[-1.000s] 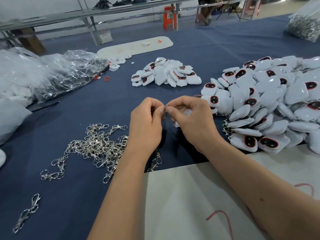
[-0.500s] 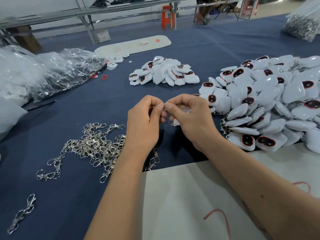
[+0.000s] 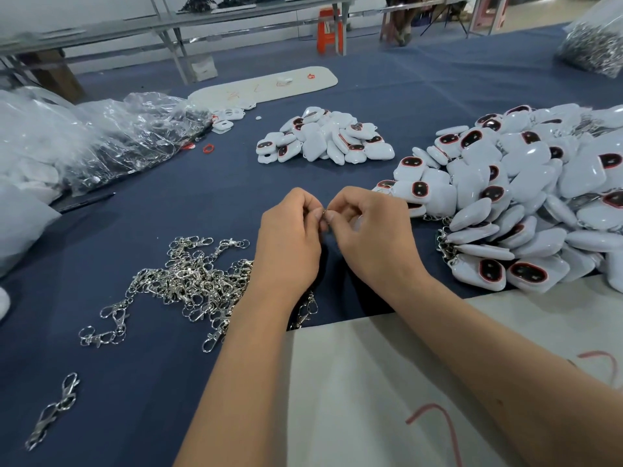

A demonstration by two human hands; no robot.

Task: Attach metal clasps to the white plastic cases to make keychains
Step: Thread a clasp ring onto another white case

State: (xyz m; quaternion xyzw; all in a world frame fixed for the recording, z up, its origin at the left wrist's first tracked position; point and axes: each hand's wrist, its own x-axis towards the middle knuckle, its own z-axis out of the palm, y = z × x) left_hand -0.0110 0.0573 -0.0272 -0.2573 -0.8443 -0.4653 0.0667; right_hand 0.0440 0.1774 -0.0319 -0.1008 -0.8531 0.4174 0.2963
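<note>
Little was shifted since before: a small metal ring (image 3: 324, 214) was kept pinched between left hand (image 3: 290, 244) and right hand (image 3: 374, 237); two glossy white case piles (image 3: 325, 136) were seen.

Both forearms reach forward, left hand (image 3: 290, 241) and right hand (image 3: 374, 237) meeting, fingers curled, fingertips pinched together.
</note>
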